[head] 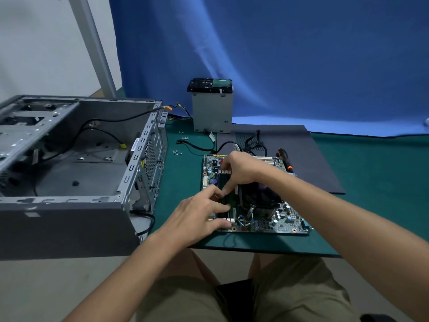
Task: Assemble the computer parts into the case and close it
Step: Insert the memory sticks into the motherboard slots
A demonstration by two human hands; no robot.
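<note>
A green motherboard [278, 225] with a black cooler [260, 196] lies flat on the green mat. Both hands are over its memory slots [224, 182] on the left side. My left hand [199, 212] has its fingers stretched out, their tips resting on the slots and the board's near-left corner. My right hand [241, 170] arches over the far end of the slots, thumb pointing down onto a memory stick; its fingertips are hidden, so I cannot tell its grip. The open grey case [76, 163] lies on its side to the left, with loose black cables inside.
The dark grey side panel [313, 159] lies flat behind the board, with a black and orange screwdriver [284, 159] on it. A grey drive cage [212, 108] stands at the back. Several small screws [177, 151] and a black cable [199, 147] lie between case and board.
</note>
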